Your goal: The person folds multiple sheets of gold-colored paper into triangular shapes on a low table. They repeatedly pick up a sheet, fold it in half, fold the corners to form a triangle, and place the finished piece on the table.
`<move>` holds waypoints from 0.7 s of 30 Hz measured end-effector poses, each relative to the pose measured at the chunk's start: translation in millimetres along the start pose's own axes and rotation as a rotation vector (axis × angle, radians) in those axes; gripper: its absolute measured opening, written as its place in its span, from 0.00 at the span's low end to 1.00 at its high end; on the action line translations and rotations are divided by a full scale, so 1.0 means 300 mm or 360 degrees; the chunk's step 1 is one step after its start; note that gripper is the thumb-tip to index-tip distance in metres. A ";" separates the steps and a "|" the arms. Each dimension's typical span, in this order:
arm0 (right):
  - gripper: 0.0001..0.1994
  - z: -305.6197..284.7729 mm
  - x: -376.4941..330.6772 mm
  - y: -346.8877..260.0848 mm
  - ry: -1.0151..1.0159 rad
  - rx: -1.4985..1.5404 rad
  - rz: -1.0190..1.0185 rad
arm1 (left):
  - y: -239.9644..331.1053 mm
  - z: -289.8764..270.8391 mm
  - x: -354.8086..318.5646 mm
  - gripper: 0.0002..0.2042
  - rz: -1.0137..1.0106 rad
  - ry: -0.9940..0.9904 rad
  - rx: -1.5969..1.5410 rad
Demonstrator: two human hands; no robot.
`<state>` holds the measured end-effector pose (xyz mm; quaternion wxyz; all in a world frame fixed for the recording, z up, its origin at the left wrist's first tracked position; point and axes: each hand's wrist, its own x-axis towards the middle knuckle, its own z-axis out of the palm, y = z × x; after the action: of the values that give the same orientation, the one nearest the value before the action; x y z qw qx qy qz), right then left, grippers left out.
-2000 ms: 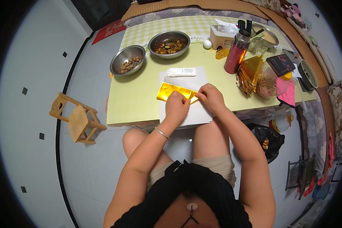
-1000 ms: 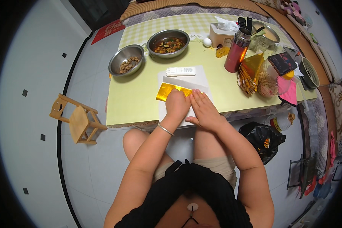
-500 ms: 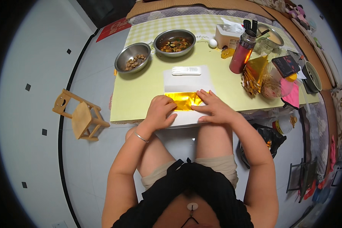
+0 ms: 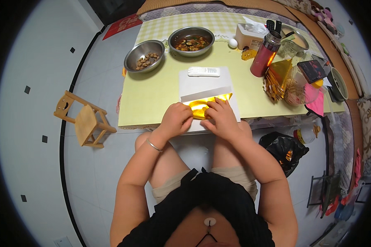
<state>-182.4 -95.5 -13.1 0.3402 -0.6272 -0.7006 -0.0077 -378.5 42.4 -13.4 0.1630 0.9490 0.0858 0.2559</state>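
A shiny gold foil sheet (image 4: 199, 108) lies folded and rumpled on white paper (image 4: 191, 85) at the table's near edge. My left hand (image 4: 177, 119) has its fingers curled on the foil's left end. My right hand (image 4: 222, 119) pinches the foil from the right with bent fingers. Its far right corner sticks up beyond that hand. Part of the foil is hidden under the fingers. Farther back on the paper rests a white oblong object (image 4: 204, 72), whose kind I cannot make out.
Two metal bowls hold nuts (image 4: 147, 61) and food in liquid (image 4: 190, 42). A red flask (image 4: 265, 55), tissue box (image 4: 247, 38), white egg-shaped object (image 4: 233, 43), bundle of folded gold foil (image 4: 277, 80) and phone (image 4: 312, 71) crowd the right. A wooden chair (image 4: 85, 119) stands left.
My right hand has moved left and its spread fingers have curled in on the foil. The foil, flat before, is now folded and rumpled, and a crease shows across the paper behind it.
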 end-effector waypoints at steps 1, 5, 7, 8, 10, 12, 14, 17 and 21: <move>0.12 0.034 0.001 0.001 0.0089 -0.0067 0.0022 | -0.013 0.003 0.009 0.11 -0.0057 0.0003 -0.0066; 0.12 0.103 0.006 0.009 0.0311 -0.0005 0.0209 | -0.052 0.028 0.030 0.13 -0.0408 0.0189 -0.0427; 0.11 0.112 0.009 0.004 0.0379 0.0028 0.0298 | -0.056 0.030 0.037 0.15 -0.0572 0.0290 -0.0442; 0.11 0.116 0.011 0.001 0.0388 0.0017 0.0320 | -0.057 0.033 0.042 0.16 -0.0607 0.0305 -0.0403; 0.10 0.120 0.013 -0.006 0.0405 -0.0003 0.0362 | -0.053 0.045 0.054 0.16 -0.0680 0.0336 -0.0324; 0.09 0.112 0.013 -0.016 0.0386 -0.0012 0.0389 | -0.048 0.063 0.065 0.16 -0.0654 0.0363 -0.0235; 0.09 0.111 0.014 -0.019 0.0378 -0.0012 0.0399 | -0.046 0.073 0.075 0.17 -0.0626 0.0390 -0.0155; 0.09 0.117 0.009 -0.015 0.0382 -0.0011 0.0394 | -0.041 0.081 0.087 0.18 -0.0603 0.0401 -0.0081; 0.10 0.128 0.006 -0.008 0.0367 -0.0049 0.0384 | -0.040 0.079 0.098 0.18 -0.0608 0.0374 -0.0065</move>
<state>-202.5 -77.8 -40.7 0.4073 -0.7068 -0.5763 -0.0495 -342.0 54.5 -23.5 0.2165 0.8757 0.2773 0.3308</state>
